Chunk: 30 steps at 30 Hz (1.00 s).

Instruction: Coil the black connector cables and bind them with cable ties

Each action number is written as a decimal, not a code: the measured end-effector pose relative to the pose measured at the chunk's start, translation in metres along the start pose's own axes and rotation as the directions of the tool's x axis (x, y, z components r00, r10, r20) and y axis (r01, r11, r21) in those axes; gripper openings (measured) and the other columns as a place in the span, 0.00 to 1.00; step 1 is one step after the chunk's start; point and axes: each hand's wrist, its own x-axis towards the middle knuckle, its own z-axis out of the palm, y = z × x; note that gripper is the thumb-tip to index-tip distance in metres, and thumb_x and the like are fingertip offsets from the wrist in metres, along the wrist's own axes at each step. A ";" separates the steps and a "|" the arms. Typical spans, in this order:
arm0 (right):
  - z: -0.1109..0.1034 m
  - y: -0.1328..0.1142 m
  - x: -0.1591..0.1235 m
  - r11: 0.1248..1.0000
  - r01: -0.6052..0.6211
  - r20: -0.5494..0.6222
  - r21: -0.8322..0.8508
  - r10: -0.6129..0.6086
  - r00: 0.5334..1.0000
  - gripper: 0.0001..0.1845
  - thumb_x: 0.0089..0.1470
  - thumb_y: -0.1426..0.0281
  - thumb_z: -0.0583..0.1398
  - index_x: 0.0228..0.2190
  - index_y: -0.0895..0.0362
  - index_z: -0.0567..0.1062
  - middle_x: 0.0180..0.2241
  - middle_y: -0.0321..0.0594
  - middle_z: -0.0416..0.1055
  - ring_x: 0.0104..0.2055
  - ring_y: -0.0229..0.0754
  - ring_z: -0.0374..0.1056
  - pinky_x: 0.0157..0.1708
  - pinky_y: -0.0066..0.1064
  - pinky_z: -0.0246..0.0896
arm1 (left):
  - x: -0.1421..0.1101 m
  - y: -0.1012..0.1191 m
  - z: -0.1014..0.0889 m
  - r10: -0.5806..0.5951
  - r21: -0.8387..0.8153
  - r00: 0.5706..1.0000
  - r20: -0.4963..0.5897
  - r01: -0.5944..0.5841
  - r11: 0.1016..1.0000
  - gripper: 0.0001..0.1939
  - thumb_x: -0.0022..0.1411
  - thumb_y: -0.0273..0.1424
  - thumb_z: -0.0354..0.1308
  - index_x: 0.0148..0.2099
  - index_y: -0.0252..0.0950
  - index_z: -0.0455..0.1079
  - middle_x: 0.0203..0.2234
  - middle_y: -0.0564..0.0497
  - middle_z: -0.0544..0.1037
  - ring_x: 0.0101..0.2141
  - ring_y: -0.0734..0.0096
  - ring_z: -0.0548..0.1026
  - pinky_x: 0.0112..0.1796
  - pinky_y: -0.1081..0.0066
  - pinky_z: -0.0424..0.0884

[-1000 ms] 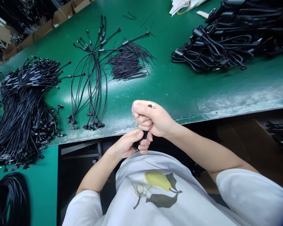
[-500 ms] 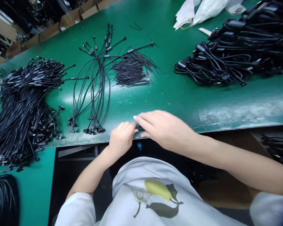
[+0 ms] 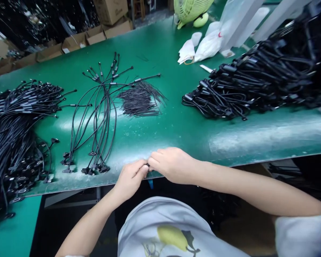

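Note:
My left hand [image 3: 131,179] and my right hand [image 3: 173,166] meet fingertip to fingertip at the front edge of the green table [image 3: 182,139]. Both are closed in a pinch on a black cable [image 3: 148,165], of which only a dark sliver shows between the fingers. Most of it is hidden by my hands. Left of them, several loose black cables [image 3: 113,125] lie spread, with connectors at both ends. Beyond my hands is a heap of short thin black ties [image 3: 137,102].
A thick pile of black cables [image 3: 16,128] covers the left end. Coiled, bundled cables [image 3: 238,89] are heaped at the right. White plastic bags [image 3: 208,46] and a light green fan [image 3: 189,10] stand at the back. Cardboard boxes [image 3: 75,43] line the far left edge.
My hands were stacked above my lap, gripping the black cable. They have since moved to the table edge, and the right hand's extended fingers have closed in against the left. The view has tilted up.

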 end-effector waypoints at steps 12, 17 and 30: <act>-0.027 0.187 0.070 0.542 -0.743 -0.183 0.393 0.838 0.515 0.12 0.52 0.79 0.60 0.22 0.58 0.63 0.21 0.28 0.54 0.27 0.31 0.51 0.32 0.25 0.47 | 0.002 -0.022 0.012 -0.239 -0.648 0.961 -0.138 0.095 0.756 0.18 0.63 0.46 0.55 0.35 0.33 0.68 0.18 0.58 0.62 0.18 0.80 0.58 0.22 0.75 0.53; -0.028 0.177 0.069 0.468 -0.832 -0.158 0.297 0.884 0.441 0.03 0.49 0.81 0.58 0.26 0.64 0.69 0.30 0.49 0.68 0.38 0.44 0.64 0.38 0.33 0.53 | 0.003 -0.016 0.012 -0.260 -0.767 0.945 -0.198 0.015 0.641 0.18 0.60 0.44 0.58 0.33 0.32 0.67 0.18 0.59 0.59 0.18 0.83 0.56 0.21 0.76 0.51; 0.038 -0.028 -0.013 0.526 -0.255 -0.091 0.811 0.544 0.834 0.07 0.59 0.67 0.55 0.36 0.56 0.72 0.29 0.36 0.70 0.27 0.36 0.66 0.28 0.28 0.60 | -0.001 0.004 0.034 -0.151 -0.793 0.970 -0.189 -0.060 0.606 0.26 0.62 0.43 0.57 0.58 0.35 0.66 0.22 0.58 0.60 0.20 0.80 0.57 0.22 0.76 0.54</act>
